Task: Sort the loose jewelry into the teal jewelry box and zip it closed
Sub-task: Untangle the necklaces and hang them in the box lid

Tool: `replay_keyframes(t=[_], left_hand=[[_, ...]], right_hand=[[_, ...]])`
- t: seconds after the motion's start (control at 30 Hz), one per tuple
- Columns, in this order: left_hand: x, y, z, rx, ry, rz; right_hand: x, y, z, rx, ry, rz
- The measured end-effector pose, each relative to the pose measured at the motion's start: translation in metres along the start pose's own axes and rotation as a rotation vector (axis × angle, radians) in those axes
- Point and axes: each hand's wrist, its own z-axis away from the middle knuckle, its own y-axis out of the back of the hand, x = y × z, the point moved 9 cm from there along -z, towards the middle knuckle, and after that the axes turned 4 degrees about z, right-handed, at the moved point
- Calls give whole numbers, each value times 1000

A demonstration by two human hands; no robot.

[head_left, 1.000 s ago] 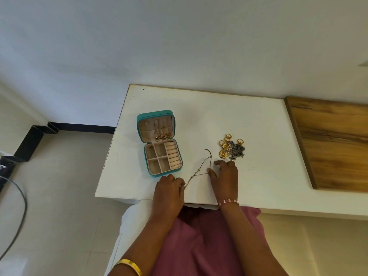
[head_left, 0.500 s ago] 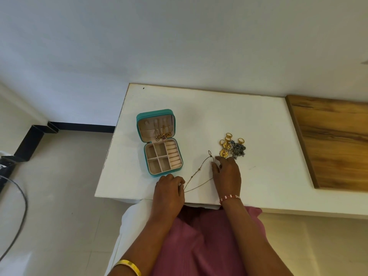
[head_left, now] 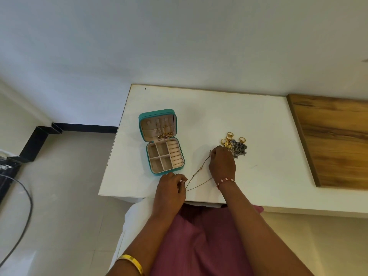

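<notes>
The teal jewelry box (head_left: 143,122) lies open on the white table (head_left: 199,108), with a gold necklace hanging in its lid and bare beige compartments in its base. A thin gold chain necklace (head_left: 197,174) stretches between my hands near the table's front edge. My left hand (head_left: 171,188) pinches one end of it, just below the box. My right hand (head_left: 222,164) pinches the other end near its fingertips. A heap of loose jewelry (head_left: 236,145), gold rings and silver-blue pieces, lies just right of my right hand.
A wooden board (head_left: 334,140) covers the table's right part. The table's left edge drops to a tiled floor with a black bracket (head_left: 35,144) and a dark cable (head_left: 23,216). My pink-clad lap is below the front edge.
My right hand has slid away from me toward the jewelry heap, drawing the chain out longer. My left hand has kept its place at the chain's near end.
</notes>
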Motion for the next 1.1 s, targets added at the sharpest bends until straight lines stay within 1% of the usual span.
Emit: replay_keyframes(t=[0.13,0.2,0.27,0.37,0.43,0.53,0.63,0.8,0.93,1.03,1.1], left_hand=[[4,7,0,11,22,104],[10,15,2,38,19,175],[20,23,3,73,12,208],[39,32,4,117,12,275],[55,38,7,117,13,330],[78,44,12,71,29,405],[98,52,20,26,-1,412],[126,80,36,50,-69,421],[137,105,51,109,-30,624],[138,122,57,150,12,718],[137,129,60,158,61,753]], right_hand=[[-1,8,6,-105,-48,-381],[-6,14,12,-163,-53,-533],[-12,28,20,-197,-45,-626],[-26,47,39,-300,-32,-722],[-39,65,52,-317,12,-770],[-58,91,70,-336,71,-807],[-76,118,87,-321,150,-795],[-100,161,112,-255,258,-756],[-95,192,123,-151,259,-745],[-81,199,127,-110,213,-769],[-76,201,132,-101,214,-739]])
